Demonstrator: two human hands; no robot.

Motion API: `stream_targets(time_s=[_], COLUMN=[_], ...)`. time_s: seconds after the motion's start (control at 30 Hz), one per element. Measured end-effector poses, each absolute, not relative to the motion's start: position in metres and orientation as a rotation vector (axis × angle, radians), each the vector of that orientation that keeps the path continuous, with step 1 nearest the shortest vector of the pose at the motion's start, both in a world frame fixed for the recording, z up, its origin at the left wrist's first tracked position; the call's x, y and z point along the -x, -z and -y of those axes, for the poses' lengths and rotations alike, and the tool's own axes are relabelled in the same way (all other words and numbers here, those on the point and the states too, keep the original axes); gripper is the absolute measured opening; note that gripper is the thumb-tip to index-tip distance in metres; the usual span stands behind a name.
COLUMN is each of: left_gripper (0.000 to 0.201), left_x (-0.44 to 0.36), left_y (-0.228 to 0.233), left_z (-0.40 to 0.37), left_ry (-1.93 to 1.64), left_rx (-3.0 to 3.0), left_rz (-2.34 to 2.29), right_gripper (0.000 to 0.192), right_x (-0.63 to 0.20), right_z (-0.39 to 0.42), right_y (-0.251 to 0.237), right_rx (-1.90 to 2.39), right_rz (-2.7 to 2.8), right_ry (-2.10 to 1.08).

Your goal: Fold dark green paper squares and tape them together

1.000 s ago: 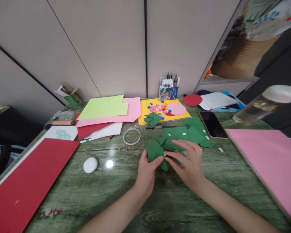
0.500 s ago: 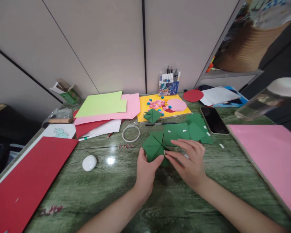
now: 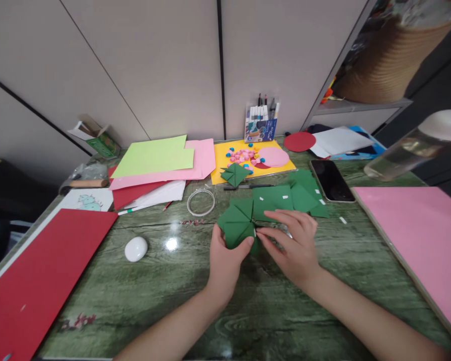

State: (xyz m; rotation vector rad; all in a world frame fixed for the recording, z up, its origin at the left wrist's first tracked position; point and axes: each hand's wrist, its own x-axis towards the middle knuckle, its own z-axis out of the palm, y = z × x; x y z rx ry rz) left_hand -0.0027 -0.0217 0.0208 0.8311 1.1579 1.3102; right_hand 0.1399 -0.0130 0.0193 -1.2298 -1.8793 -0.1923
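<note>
My left hand [image 3: 227, 260] is closed on a folded green paper piece [image 3: 237, 220], its thumb on top near the lower right corner. Creases fan out across the paper from its right side. A small white strip [image 3: 254, 232] shows at that side, beside the fingertips of my right hand [image 3: 291, 245]. Thumb and index finger of this hand pinch together at the strip, and the other fingers stretch out above. Behind my right hand lie a flat green sheet [image 3: 272, 198] and more green paper [image 3: 304, 195], with several white bits on them.
A smaller folded green piece [image 3: 235, 174] lies by a yellow sheet [image 3: 218, 163] bearing pink and blue balls. A black pen [image 3: 244, 187], wire coil [image 3: 200, 202], white oval object [image 3: 136, 249] and phone [image 3: 331, 181] surround the work. A clear bottle [image 3: 409, 145] stands right.
The whole view has shifted slightly. Both hands keep their place on the green paper, and the right fingertips stay at the white strip.
</note>
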Motion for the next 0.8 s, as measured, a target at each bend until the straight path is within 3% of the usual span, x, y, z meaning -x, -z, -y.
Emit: stream_targets(time_s=[0.8], left_gripper=[0.041], left_x=[0.0003], left_y=[-0.0233], left_z=[0.0229], left_ry=[-1.316], left_rx=[-0.824], left_rz=[-1.212], right_gripper=[0.01], right_x=[-0.1351], right_z=[0.0163], right_y=[-0.0229], right_rx=[1.193], right_rz=[1.847], right_ry=[0.119])
